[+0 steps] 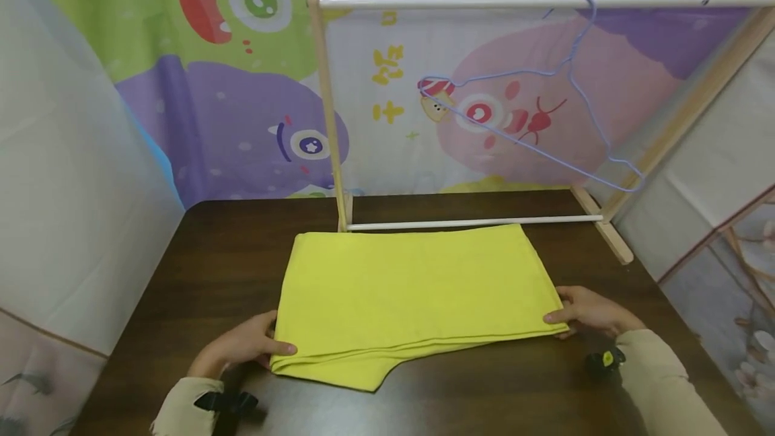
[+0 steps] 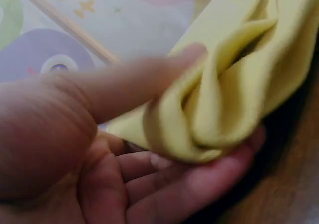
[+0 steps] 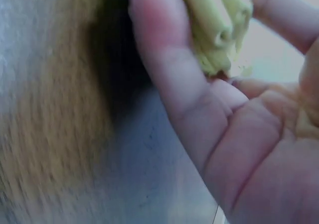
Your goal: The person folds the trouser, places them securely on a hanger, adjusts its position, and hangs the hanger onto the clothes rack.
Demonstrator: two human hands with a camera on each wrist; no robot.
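A pair of yellow trousers (image 1: 418,288), folded into a broad layered rectangle, spans between both hands in the head view. A pointed flap of it sticks out along the near edge. My left hand (image 1: 245,342) pinches the near left corner, thumb on top and fingers beneath. In the left wrist view the trousers (image 2: 234,89) show several soft folds between thumb and fingers. My right hand (image 1: 590,311) grips the near right corner the same way. The right wrist view shows rolled layered edges of the trousers (image 3: 214,20) between thumb and fingers.
Behind the trousers stands a wood-and-white rack (image 1: 454,2) on the dark brown table (image 1: 224,254). A light blue wire hanger (image 1: 533,147) hangs from its top bar, toward the right. A cartoon-printed curtain (image 1: 242,106) covers the back, with pale curtains at both sides.
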